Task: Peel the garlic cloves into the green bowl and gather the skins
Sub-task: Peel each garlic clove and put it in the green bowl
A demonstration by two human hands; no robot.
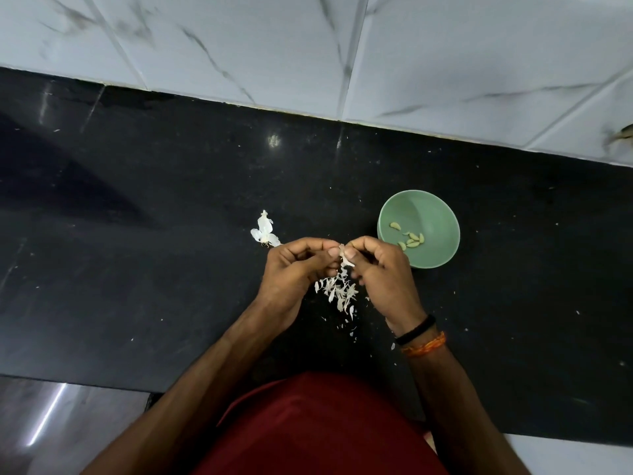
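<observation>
Both hands meet over the black polished counter (pixel 137 234) just left of the green bowl (pixel 442 214): the left hand (pixel 294 269) and the right hand (pixel 380 269) have their fingers curled, and together they pinch a garlic clove (pixel 343 257) with papery white skin hanging from it. Directly under the hands lies a loose pile of thin, flaky skins (pixel 337 291), and further left of the bowl sits a white husk (pixel 264 233) with petal-like flaps. The smooth, round bowl holds several pale, curved peeled cloves (pixel 411 240)
</observation>
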